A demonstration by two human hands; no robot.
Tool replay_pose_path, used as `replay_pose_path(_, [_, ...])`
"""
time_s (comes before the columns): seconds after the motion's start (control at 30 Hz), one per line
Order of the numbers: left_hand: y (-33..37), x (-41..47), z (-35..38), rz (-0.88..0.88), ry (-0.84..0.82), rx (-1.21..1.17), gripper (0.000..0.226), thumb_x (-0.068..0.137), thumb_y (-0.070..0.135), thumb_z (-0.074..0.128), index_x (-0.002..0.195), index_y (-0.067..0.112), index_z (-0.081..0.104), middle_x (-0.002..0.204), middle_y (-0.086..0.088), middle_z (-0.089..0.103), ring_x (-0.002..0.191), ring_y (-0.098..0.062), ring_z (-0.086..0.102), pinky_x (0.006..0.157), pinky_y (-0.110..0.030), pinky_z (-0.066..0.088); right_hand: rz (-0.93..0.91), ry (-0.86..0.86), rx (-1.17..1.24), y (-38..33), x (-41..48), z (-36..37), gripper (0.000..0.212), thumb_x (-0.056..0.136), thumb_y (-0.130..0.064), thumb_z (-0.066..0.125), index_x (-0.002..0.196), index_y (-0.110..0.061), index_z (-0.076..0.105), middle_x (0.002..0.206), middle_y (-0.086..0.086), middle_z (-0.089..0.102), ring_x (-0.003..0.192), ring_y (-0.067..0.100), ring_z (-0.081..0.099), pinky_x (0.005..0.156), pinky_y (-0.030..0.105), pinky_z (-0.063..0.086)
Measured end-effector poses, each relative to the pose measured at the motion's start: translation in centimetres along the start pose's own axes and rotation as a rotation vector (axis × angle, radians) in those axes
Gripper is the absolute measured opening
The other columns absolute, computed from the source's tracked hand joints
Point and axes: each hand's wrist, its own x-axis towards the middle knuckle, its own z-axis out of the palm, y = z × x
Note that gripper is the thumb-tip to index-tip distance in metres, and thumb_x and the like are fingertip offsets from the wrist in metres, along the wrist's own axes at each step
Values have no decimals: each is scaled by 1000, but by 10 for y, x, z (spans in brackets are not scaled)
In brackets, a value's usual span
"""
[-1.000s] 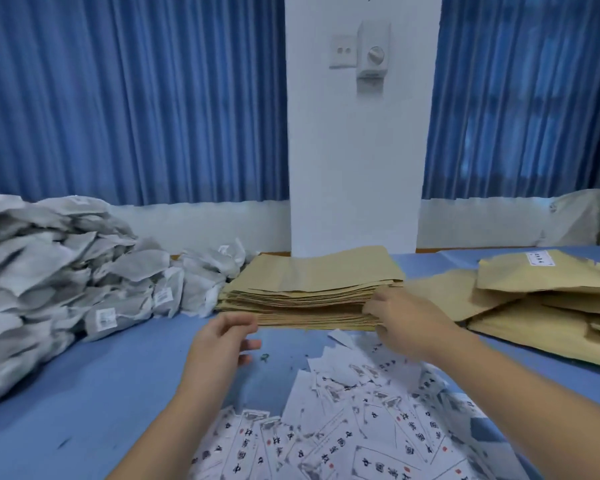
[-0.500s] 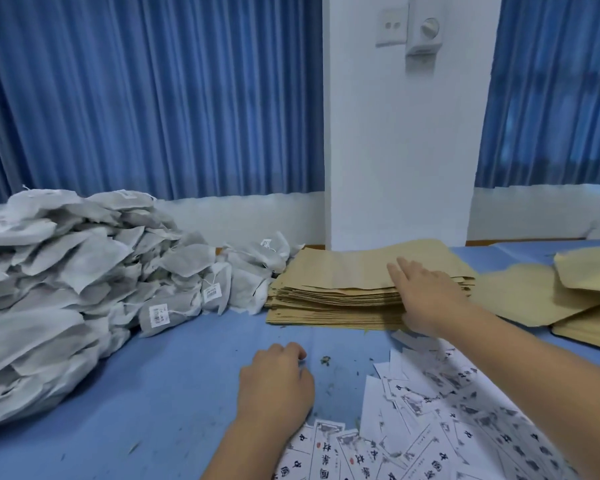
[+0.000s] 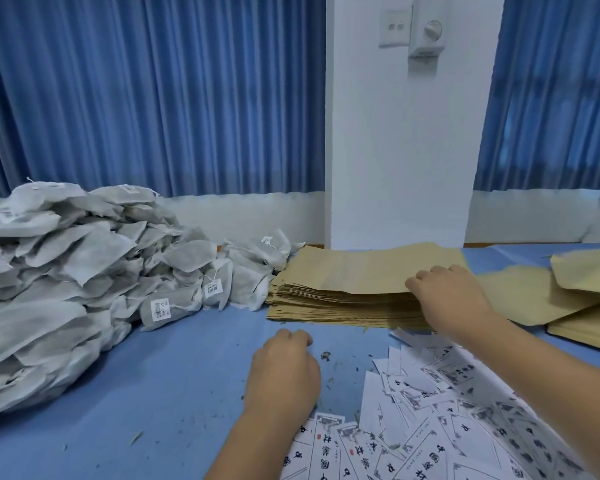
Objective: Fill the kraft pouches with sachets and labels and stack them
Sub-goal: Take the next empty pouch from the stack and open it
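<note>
Right hand: at the near right edge of the stack of kraft pouches, fingers bent over the edge of the top kraft pouch and gripping it; the thumb is hidden underneath.
Top kraft pouch: flat on the stack, its near edge raised a little off the pouches below.
Left hand: rests on the blue table in front of the stack, fingers curled in tight under the palm, nothing showing in them.
Labels: loose heap of white printed slips, near right, just beside the left hand and under the right forearm.
Sachets: big heap of grey tagged bags at left, reaching the stack's left side.
Other kraft pouches: piled loosely at far right.
Behind: blue curtains and a white pillar.
</note>
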Motion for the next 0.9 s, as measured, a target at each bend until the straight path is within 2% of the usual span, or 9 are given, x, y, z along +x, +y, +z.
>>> replay_pose_path(0.13, [16, -1, -1, -79, 92, -498, 19, 98, 23, 48, 97, 26, 66, 99, 11, 63, 81, 0, 54, 67, -4, 37, -131, 1, 94, -32, -14, -40, 24, 83, -10, 50, 106, -17, 50, 80, 0, 45, 87, 23, 54, 49, 29, 18])
replay_pose_path(0.2, [27, 1, -3, -342, -66, -939, 24, 98, 26, 50, 82, 13, 63, 86, -3, 66, 68, -14, 59, 68, -14, 46, -175, 33, 160, -54, -24, -61, 24, 80, -5, 50, 100, -16, 48, 81, 2, 51, 84, 24, 56, 46, 28, 10])
replay_pose_path(0.3, [32, -1, -8, -532, -262, -1389, 37, 102, 32, 45, 96, 1, 65, 95, -19, 69, 70, -28, 67, 74, -37, 58, -174, 171, 255, -84, -41, -87, 23, 74, -8, 58, 93, -18, 48, 80, 5, 64, 75, 26, 63, 45, 26, 8])
replay_pose_path(0.47, [23, -4, -13, -494, -190, -1543, 28, 91, 5, 46, 66, 11, 58, 66, -11, 55, 63, -22, 54, 52, -28, 48, -213, 288, 341, -116, -60, -103, 41, 59, -19, 72, 95, -17, 52, 65, -2, 61, 58, 22, 59, 43, 25, 13])
replay_pose_path(0.57, [17, -4, -13, -499, -133, -1600, 37, 87, -3, 41, 55, 14, 52, 48, -1, 50, 43, -14, 48, 41, -22, 40, -229, 378, 426, -119, -72, -103, 37, 60, -35, 75, 91, -19, 62, 56, -6, 56, 51, 17, 53, 44, 26, 25])
replay_pose_path(0.67, [12, -2, -15, -457, -111, -1600, 29, 85, -5, 41, 79, 11, 64, 65, -7, 63, 59, -21, 60, 52, -28, 47, -356, 352, 519, -111, -81, -94, 44, 81, -49, 52, 114, -20, 55, 80, -6, 57, 76, 19, 51, 65, 32, 38])
replay_pose_path(0.73, [7, 2, -18, -487, -99, -1603, 29, 84, -8, 36, 85, 9, 59, 62, -8, 60, 55, -18, 58, 50, -27, 48, -381, 268, 527, -99, -85, -88, 54, 81, -58, 45, 123, -23, 49, 98, -6, 55, 91, 18, 50, 79, 34, 41])
replay_pose_path(0.83, [-1, 5, -21, -609, -181, -1591, 18, 91, 4, 40, 97, 3, 57, 59, -10, 65, 52, -24, 64, 47, -30, 51, -349, 192, 503, -87, -89, -76, 54, 76, -53, 57, 122, -27, 48, 110, -6, 55, 99, 16, 54, 85, 35, 45])
replay_pose_path(0.9, [-1, 6, -22, -642, -259, -1633, 21, 95, 12, 44, 107, 2, 58, 68, -14, 71, 58, -27, 70, 48, -34, 53, -319, 213, 477, -81, -90, -68, 49, 67, -30, 73, 114, -27, 57, 100, -5, 58, 88, 17, 57, 74, 29, 47])
